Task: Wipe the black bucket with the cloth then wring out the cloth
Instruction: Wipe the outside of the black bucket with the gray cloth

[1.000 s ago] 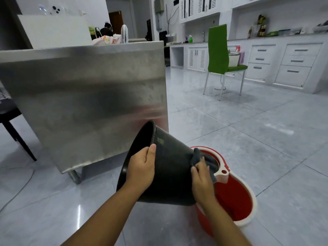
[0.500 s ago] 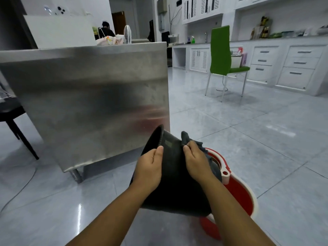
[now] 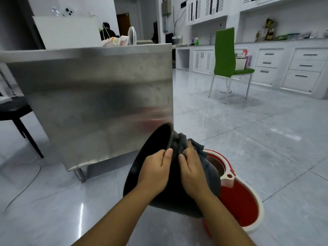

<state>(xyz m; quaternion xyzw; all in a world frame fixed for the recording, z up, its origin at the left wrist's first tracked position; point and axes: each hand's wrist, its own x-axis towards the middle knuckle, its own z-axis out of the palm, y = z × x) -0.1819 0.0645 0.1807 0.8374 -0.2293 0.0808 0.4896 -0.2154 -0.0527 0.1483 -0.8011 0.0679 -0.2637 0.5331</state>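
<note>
The black bucket (image 3: 152, 148) is held off the floor, tipped with its mouth toward the upper left. My left hand (image 3: 156, 170) grips its rim, fingers over the edge. My right hand (image 3: 192, 172) presses a dark grey cloth (image 3: 198, 148) against the bucket's outer wall, close to the rim. The cloth bunches above my right fingers and drapes down the bucket's right side. The bucket's base is hidden behind my forearms.
A red mop bucket (image 3: 248, 197) with a white rim sits on the tiled floor just right of and below the black bucket. A steel counter (image 3: 92, 96) stands close ahead on the left. A black chair (image 3: 16, 112) is far left, a green chair (image 3: 229, 63) farther off.
My right hand has slid the cloth up the bucket's outer wall from near its base to beside the rim. The bucket has tipped more upright. My left hand keeps its grip.
</note>
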